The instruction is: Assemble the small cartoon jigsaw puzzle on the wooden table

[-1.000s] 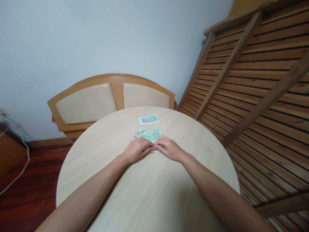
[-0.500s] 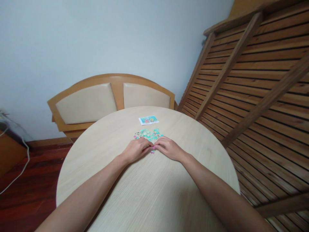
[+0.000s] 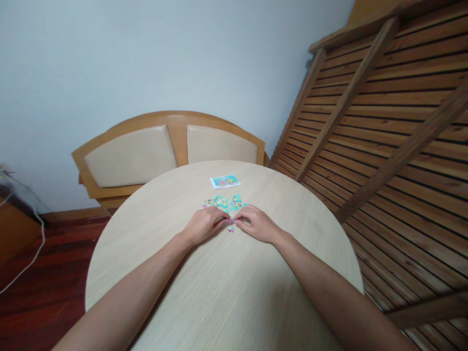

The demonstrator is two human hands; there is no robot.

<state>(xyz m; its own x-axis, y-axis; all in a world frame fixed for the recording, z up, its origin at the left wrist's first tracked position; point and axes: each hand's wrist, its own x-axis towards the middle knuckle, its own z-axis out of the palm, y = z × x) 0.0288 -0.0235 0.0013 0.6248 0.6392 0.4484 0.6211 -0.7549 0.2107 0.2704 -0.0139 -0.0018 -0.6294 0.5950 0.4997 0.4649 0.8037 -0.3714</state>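
Just past the fingers, the way ahead is crowded by a spread of small puzzle pieces (image 3: 220, 201), mostly turquoise, its near edge partly covered by the knuckles. Beyond it a picture card (image 3: 225, 182) is laid flat, with 1 pinkish and 1 yellow figure printed on turquoise. Behind the far rim, a wooden headboard (image 3: 177, 141) is seen against the wall (image 3: 164, 58), and the right side is flanked by a tilted slatted panel (image 3: 365, 146).

Now the edges: the round table (image 3: 219, 297) is bounded by a curved rim, and broad stretches of pale wood grain are left to the outer side of each forearm. Reddish floor (image 3: 69, 258) and a white cord (image 3: 43, 239) are seen at far left.

And the count: 2 hands, 1 card, 2 cream panels in the headboard, pieces too small to be numbered. The left hand (image 3: 208, 223) and right hand (image 3: 257, 224) are brought close together, thumb and fingers of each nearly closed at the tips. A pink piece (image 3: 230, 221) is framed between them; whether it is gripped by either cannot be told. Just nearer, a small pink-and-blue bit (image 3: 230, 229) is placed on the tabletop.
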